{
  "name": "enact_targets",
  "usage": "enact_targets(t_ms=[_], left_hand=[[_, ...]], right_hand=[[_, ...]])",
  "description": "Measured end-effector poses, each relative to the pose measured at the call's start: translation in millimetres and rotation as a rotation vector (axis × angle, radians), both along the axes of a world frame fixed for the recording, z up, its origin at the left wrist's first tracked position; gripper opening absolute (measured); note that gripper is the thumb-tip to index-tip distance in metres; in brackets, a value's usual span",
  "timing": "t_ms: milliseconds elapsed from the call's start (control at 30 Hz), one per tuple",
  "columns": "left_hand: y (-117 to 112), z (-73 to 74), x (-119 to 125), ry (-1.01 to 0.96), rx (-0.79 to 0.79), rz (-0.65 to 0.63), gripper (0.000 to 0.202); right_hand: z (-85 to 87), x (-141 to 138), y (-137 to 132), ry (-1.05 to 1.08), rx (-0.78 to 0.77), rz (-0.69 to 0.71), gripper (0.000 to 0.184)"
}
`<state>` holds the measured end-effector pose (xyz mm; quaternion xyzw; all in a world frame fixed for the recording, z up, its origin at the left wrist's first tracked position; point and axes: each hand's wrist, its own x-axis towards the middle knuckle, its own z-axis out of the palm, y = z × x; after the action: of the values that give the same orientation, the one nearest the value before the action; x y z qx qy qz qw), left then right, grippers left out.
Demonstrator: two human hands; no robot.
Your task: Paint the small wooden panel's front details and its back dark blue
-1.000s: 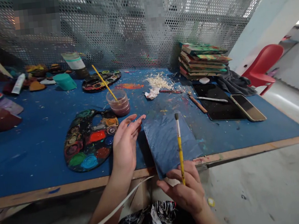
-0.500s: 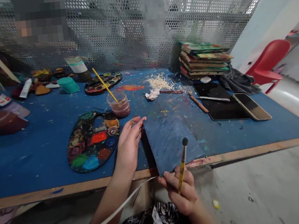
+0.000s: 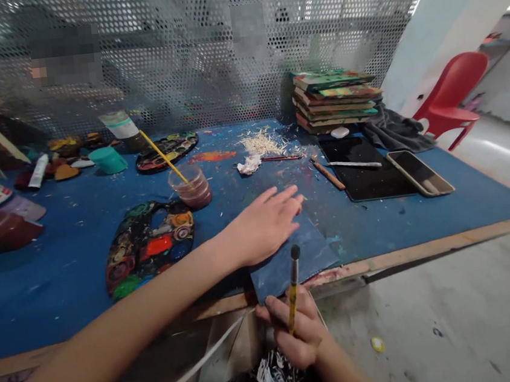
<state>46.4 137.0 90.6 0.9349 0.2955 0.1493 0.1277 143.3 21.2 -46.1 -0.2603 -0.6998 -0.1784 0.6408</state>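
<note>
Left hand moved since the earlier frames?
Yes, to the right. Judged against the cup, which stands still, the left hand has gone from beside the left edge of the blue board to over its far part.

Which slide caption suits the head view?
Left hand over a blue panel, right hand holding a yellow paintbrush.

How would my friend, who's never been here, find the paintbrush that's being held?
Start at the big blue tabletop, then find the flat, dark-blue panel at its near edge. By the panel's nearest corner, in the grip of the person's right hand, is a thin yellow-handled paintbrush. Unlike the thin yellow stick leaning in the clear plastic cup, it shows dark bristles.
</note>
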Motion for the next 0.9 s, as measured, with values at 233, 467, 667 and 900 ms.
enact_targets(t_ms=[233, 467, 667, 900], left_hand=[[1.7, -9.7, 22.1, 0.179, -0.045, -0.34, 0.043], [-8.0, -13.1, 22.5, 0.193, -0.025, -0.41, 0.036], [-8.3, -17.6, 21.7, 0.162, 0.012, -0.435, 0.03], [-7.8, -24.4, 3.4, 0.149, 0.015, -0.444, 0.029]], right_hand=[[11.3, -2.1, 12.4, 0.054, 0.087, 0.067, 0.021], [11.6, -3.5, 12.5, 0.081, 0.08, 0.089, 0.019], [7.1, -4.7, 11.8, 0.073, 0.043, 0.105, 0.017], [7.8, -2.9, 11.9, 0.034, 0.059, 0.071, 0.016]])
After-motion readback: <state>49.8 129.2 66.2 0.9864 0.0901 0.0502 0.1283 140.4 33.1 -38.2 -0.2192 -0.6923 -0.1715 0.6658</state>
